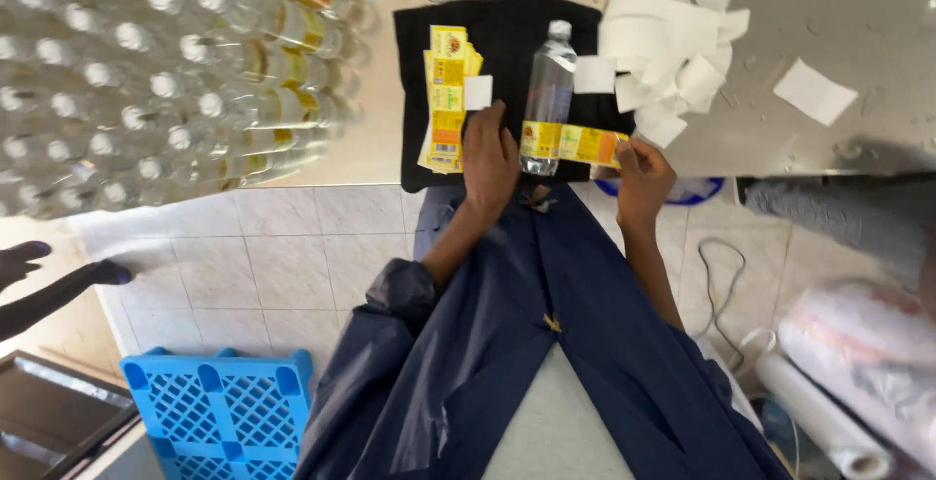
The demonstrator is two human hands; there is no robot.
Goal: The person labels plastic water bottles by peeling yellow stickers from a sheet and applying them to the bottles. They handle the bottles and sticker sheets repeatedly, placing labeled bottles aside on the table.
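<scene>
A clear plastic bottle (549, 85) with a white cap lies on a black cloth (507, 27) on a wet steel table (858, 22). A yellow label (570, 143) stretches across the bottle's lower part. My left hand (487, 158) rests on the cloth, touching the label's left end at the bottle. My right hand (639, 176) pinches the label's right end. A stack of yellow labels (448, 95) lies left of my left hand, with a small white paper square (478, 92) on it.
Many clear capped bottles (156, 71), some with labels on, crowd the table's left. Peeled white backing papers (673, 41) pile at the right of the cloth. On the tiled floor stand a blue plastic crate (219, 412) and white rolls (829, 422). Another person's foot (58, 285) shows at the left edge.
</scene>
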